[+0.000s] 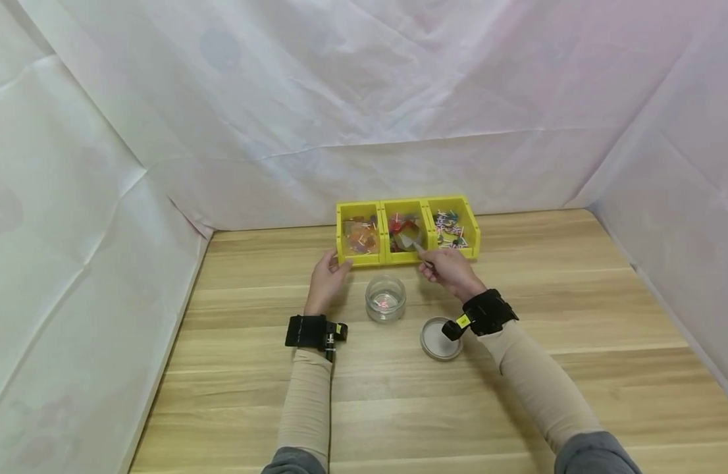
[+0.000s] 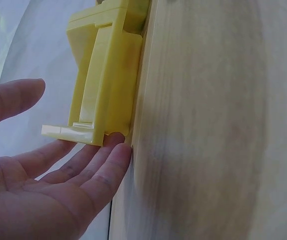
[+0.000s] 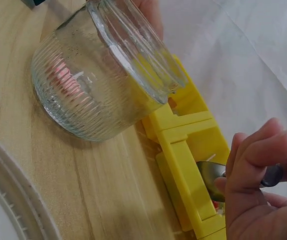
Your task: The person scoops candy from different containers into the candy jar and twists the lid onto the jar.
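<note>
A yellow three-compartment bin (image 1: 380, 259) stands at the back of the table, holding small colourful pieces, some like white sticks. My left hand (image 1: 328, 282) is at its left end. In the left wrist view, that hand's fairly straight fingers (image 2: 101, 182) touch the bin's side, the thumb apart from it. My right hand (image 1: 453, 270) grips the handle of a metal scoop (image 1: 409, 239), its head down in the middle compartment among reddish pieces. Between the hands stands a lidless glass jar (image 1: 385, 304) with a little pink-red content at the bottom, clearer in the right wrist view.
A round metal-rimmed lid (image 1: 440, 341) lies on the wooden table (image 1: 376, 421), under the right wrist's camera and right of the jar. White cloth (image 1: 364, 85) hangs behind the bin and along both sides.
</note>
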Demonstrator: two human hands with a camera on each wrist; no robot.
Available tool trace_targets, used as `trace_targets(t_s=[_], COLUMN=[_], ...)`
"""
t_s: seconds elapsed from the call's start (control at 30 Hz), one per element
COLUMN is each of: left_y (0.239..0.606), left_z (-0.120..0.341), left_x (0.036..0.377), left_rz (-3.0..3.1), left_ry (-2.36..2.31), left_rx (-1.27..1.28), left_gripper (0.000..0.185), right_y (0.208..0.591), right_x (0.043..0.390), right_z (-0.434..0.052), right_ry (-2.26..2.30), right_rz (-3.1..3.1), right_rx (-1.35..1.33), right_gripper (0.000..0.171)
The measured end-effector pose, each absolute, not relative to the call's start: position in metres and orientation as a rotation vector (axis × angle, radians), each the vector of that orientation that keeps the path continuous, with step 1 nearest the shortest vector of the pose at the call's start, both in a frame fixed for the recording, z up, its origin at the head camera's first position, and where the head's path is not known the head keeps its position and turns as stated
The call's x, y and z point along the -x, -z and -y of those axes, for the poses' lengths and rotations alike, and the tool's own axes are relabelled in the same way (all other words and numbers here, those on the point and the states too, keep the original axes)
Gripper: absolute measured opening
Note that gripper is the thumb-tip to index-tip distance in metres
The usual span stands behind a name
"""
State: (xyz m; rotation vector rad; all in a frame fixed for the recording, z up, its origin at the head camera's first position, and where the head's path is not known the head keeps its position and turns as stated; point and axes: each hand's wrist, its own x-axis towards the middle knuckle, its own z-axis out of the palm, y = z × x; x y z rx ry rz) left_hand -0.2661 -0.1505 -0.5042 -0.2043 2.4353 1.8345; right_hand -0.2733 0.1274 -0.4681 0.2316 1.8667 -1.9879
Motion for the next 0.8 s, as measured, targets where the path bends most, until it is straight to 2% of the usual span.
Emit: trace_targets(t_s=[0.8], left_y=[0.502], left_z=[0.152], left_x=[0.263], left_rz=[-2.441], left_ry=[-1.828], left_rx=[0.220], left_gripper=[0.056], right_y=[0.484], right_x=[0.276], right_z=[-0.126], right_ry=[2.033], right_rz=[-1.806], right_rx=[-0.275], right_gripper=[0.043])
